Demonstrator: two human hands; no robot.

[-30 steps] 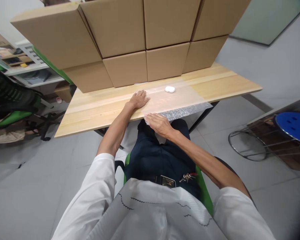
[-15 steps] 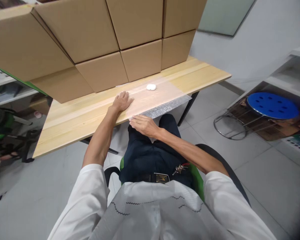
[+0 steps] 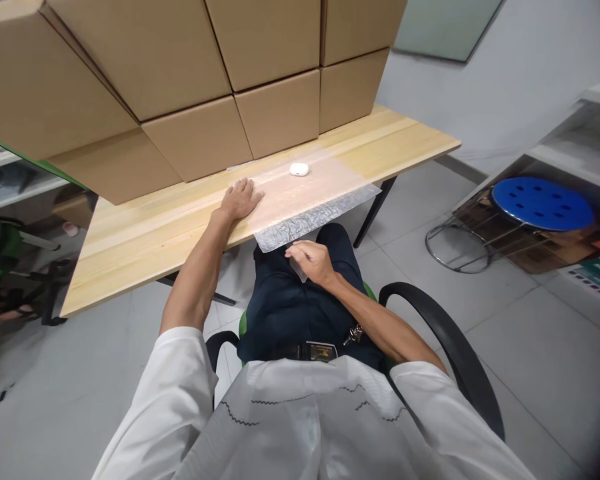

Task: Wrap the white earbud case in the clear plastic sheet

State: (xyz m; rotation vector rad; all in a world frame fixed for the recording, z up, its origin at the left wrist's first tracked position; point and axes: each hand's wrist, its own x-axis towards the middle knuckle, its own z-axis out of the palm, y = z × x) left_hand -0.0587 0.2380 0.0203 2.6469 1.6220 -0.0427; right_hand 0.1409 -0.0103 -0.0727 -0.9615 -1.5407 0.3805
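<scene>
A clear plastic sheet or bag [image 3: 325, 183] lies along the table, its crinkled front edge hanging over the side. On it rests a small white earbud case [image 3: 299, 169]. My left hand [image 3: 240, 199] is open, pressed flat on the wood at the left edge of the plastic. Just below the overhanging edge, over my lap, my right hand [image 3: 313, 261] is closed. A pale translucent strip [image 3: 298, 271] shows under its fingers; where the strip ends is partly hidden by the hand.
Cardboard boxes [image 3: 277, 113] are stacked along the back of the wooden table [image 3: 145, 247]. A blue round stool [image 3: 543, 203] stands to the right beside shelving [image 3: 580, 153]. The black armrest [image 3: 460, 347] of my chair is at my right side. A framed board hangs on the wall.
My right hand has come off the plastic's front edge and moved down toward my lap, closing with a translucent strip. The crinkled edge now shows fully. My left hand stays flat.
</scene>
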